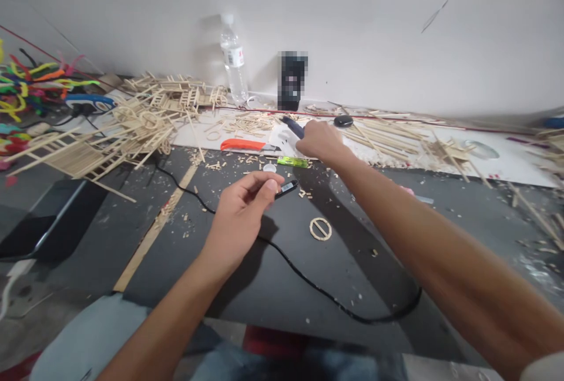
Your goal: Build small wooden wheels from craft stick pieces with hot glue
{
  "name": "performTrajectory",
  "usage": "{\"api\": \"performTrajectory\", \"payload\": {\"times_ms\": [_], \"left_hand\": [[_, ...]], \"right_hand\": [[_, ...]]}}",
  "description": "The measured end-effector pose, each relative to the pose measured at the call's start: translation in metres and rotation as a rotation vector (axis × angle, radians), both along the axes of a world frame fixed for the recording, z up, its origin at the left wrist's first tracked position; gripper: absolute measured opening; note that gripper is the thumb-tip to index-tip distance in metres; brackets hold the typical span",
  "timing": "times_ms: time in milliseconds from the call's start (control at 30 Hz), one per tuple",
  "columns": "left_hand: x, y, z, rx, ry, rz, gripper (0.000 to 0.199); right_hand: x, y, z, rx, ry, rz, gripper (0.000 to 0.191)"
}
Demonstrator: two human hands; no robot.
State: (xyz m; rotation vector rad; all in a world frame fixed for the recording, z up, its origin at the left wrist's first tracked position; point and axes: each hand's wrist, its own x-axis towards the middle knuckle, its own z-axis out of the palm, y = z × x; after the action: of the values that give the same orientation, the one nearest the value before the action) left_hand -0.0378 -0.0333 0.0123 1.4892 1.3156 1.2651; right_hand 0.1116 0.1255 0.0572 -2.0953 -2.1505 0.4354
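My right hand reaches to the white board and is closed around a dark blue, slim tool with a dark tip, its kind unclear. My left hand hovers nearer, thumb and fingertips pinched together; whatever is between them is hidden. Just past those fingertips shows a small black object with a pale label; I cannot tell whether they touch it. A small ring of stick pieces with a crossbar lies on the dark table. Beyond the left hand are an orange cutter knife and a yellow-green case.
Wooden stick structures crowd the left, near a dark phone-like device. A water bottle stands against the wall. Loose sticks cover the board. A black cable crosses the table beneath my left hand.
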Motion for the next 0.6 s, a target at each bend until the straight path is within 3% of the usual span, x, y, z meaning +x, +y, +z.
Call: {"api": "performTrajectory", "payload": {"times_ms": [167, 267, 300, 400, 500, 600], "left_hand": [[-0.001, -0.011, 0.003, 0.032, -0.193, 0.113, 0.018], [0.000, -0.019, 0.008, 0.065, -0.237, 0.180, 0.016], [0.002, -0.022, 0.010, 0.075, -0.246, 0.200, 0.015], [0.008, -0.026, 0.015, 0.117, -0.239, 0.251, 0.008], [0.014, -0.028, 0.016, 0.143, -0.204, 0.274, 0.006], [0.018, -0.030, 0.014, 0.091, -0.243, 0.247, 0.012]], "right_hand": [[0.016, -0.079, 0.022, 0.025, 0.348, -0.004, 0.032], [0.033, -0.131, 0.020, -0.121, 0.587, 0.005, 0.038], [0.039, -0.145, 0.016, -0.244, 0.784, -0.008, 0.035], [0.051, -0.173, 0.002, -0.464, 1.070, -0.073, 0.030], [0.057, -0.187, -0.009, -0.433, 0.978, -0.105, 0.031], [0.059, -0.195, -0.013, -0.302, 0.869, 0.047, 0.023]]}}
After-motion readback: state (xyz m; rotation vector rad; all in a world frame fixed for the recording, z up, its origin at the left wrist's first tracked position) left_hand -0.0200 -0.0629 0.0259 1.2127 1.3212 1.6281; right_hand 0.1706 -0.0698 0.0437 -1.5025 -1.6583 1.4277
